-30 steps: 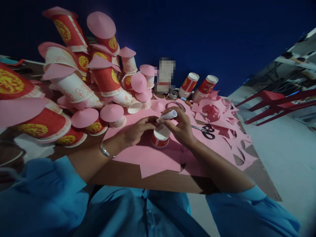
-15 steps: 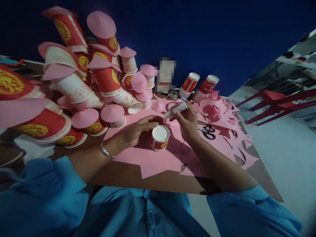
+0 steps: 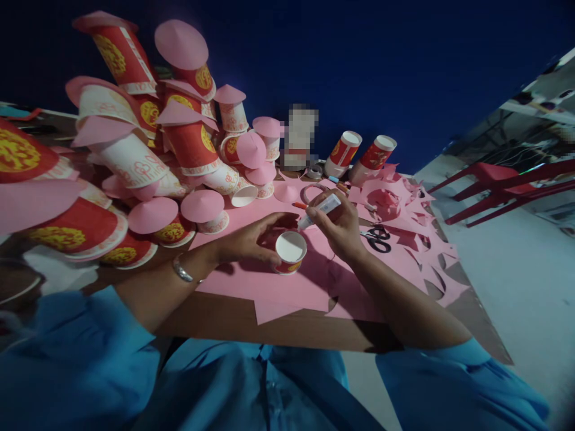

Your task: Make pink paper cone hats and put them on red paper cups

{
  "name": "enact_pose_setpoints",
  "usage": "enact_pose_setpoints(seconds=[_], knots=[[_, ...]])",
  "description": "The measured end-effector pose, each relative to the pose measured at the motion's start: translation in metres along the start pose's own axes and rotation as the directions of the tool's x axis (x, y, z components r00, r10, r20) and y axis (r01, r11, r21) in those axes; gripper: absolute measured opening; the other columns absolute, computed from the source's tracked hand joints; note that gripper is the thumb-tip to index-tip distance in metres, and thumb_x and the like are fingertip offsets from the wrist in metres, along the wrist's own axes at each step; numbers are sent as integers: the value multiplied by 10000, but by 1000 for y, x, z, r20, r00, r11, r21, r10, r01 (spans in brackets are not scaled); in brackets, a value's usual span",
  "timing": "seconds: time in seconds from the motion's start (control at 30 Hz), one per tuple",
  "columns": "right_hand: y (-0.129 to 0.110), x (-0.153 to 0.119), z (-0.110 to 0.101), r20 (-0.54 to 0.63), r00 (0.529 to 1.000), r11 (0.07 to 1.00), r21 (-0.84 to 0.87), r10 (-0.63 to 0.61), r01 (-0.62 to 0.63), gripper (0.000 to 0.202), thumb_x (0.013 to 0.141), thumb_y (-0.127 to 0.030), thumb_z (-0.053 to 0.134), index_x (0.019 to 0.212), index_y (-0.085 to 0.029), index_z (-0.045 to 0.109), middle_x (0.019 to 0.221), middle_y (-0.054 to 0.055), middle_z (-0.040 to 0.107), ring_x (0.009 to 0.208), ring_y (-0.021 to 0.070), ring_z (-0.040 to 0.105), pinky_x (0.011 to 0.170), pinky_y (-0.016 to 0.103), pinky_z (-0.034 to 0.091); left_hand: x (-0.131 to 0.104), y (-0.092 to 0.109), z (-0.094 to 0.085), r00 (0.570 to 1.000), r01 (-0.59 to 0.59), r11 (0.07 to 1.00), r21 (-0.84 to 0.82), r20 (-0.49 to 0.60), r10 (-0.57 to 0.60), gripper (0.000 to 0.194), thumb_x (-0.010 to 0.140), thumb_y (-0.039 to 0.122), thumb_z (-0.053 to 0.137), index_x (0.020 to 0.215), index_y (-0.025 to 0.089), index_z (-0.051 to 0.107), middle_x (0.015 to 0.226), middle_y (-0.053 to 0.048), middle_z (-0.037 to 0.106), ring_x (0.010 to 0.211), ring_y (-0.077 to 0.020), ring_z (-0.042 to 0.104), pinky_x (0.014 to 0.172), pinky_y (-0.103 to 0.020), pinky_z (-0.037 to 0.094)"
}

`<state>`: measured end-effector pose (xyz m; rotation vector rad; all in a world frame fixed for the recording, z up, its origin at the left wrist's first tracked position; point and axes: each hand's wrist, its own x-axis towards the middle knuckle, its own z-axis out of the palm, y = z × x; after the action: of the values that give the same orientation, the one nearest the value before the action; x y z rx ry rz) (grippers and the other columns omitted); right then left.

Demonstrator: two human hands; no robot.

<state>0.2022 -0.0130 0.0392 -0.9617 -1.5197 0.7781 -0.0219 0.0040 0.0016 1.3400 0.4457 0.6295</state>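
Note:
A short red, white and yellow paper cup [image 3: 291,246] stands with its white round end up on the pink paper sheet [image 3: 269,287]. My left hand [image 3: 254,239] is open beside it, thumb at the cup's left side and fingers arched behind it, spread apart. Whether the fingertips touch the cup I cannot tell. In my right hand [image 3: 339,224] is a small clear glue bottle [image 3: 330,205] with a whitish label, tilted so its narrow end points down-left, just above and right of the cup.
Cups with pink paper cone tops [image 3: 188,143] are piled on the left. Black-handled scissors [image 3: 378,239] lie right of my right hand, among pink paper scraps [image 3: 390,203]. Two upright cup stacks [image 3: 344,152] stand at the back. A red stool [image 3: 489,179] is on the right.
My left hand has opened from a pinch behind the cup, its thumb dropping to the cup's left side. The glue bottle has moved slightly down and stands more upright.

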Motion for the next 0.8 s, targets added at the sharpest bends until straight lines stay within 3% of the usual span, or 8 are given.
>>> enact_pose_setpoints(seconds=[0.1,0.23,0.37,0.57,0.7,0.8], knots=[[-2,-2,-1,60,997,994,-92,-49,54,357,875,-541,767,832,-237,584,772,-4,629,672,154,596,617,336,546,-2,0,4,1000,-18,973,228,26,13,921,610,276,980,1440,281,580,1482,-136,614,1385,-350,579,1168,-517,445],[-3,-4,-2,90,992,979,-176,-91,106,305,891,-487,750,853,-239,577,786,-2,635,690,161,603,647,353,543,-7,0,11,995,4,930,368,-93,32,854,667,299,952,1428,277,565,1461,-134,624,1386,-344,581,1185,-538,435],[-2,-3,-3,85,990,966,-223,-114,130,270,899,-443,748,851,-241,577,776,-3,637,679,163,597,645,358,528,-10,-1,13,982,28,908,418,-179,52,856,632,344,976,1375,301,553,1426,-110,621,1378,-336,577,1182,-547,434],[0,-3,-3,79,989,955,-261,-122,138,251,887,-406,759,836,-235,582,754,-12,624,680,163,597,655,354,523,-9,-2,15,965,-55,888,457,-206,166,843,561,369,1009,1233,294,506,1302,-71,586,1298,-300,598,1157,-500,457],[2,-2,-3,76,992,958,-262,-102,119,262,885,-419,758,832,-237,577,746,-14,619,670,160,591,640,346,525,-9,1,19,962,-38,908,417,-231,146,761,613,343,988,1184,289,487,1276,-65,584,1302,-288,590,1157,-493,459],[3,-1,-4,76,993,962,-254,-87,104,253,879,-394,756,828,-236,566,756,-13,620,662,155,596,626,336,523,-10,7,20,966,-94,927,364,-190,173,714,654,294,967,1187,277,492,1281,-74,595,1290,-274,602,1166,-488,451]])
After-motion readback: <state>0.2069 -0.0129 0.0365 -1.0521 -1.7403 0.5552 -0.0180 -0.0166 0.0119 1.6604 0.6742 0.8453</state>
